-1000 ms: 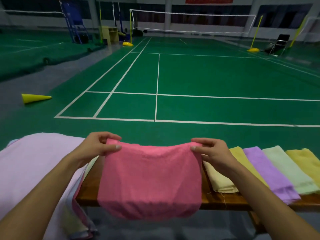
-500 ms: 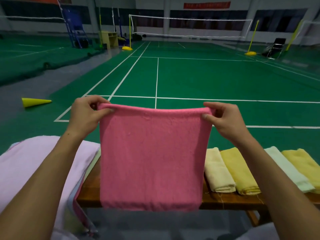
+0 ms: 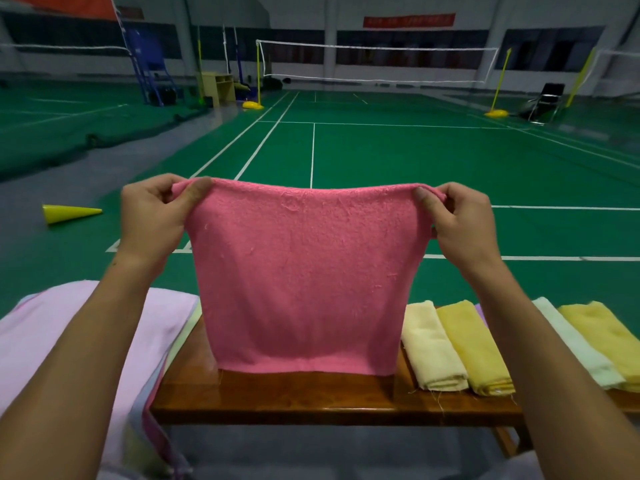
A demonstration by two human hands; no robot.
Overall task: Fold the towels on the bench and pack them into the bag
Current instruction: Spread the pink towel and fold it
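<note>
A pink towel (image 3: 304, 271) hangs upright in front of me, doubled over, its lower edge touching the wooden bench (image 3: 311, 396). My left hand (image 3: 156, 216) pinches its top left corner and my right hand (image 3: 460, 223) pinches its top right corner. Folded towels lie in a row on the bench to the right: a cream one (image 3: 433, 344), a yellow one (image 3: 474, 348), a pale green one (image 3: 575, 341) and another yellow one (image 3: 606, 337). A pile of unfolded towels, a pale pink one (image 3: 62, 341) on top, covers the bench's left end. No bag is in view.
Beyond the bench lies a green badminton court with white lines and a net (image 3: 377, 60). A yellow cone (image 3: 69, 213) lies on the floor at the left. A black chair (image 3: 543, 102) stands far right. Grey floor runs below the bench's front edge.
Both hands lifted the pink towel from the bench, where it lay draped over the front edge, up to hang in front of me. Its lower edge now meets the bench top.
</note>
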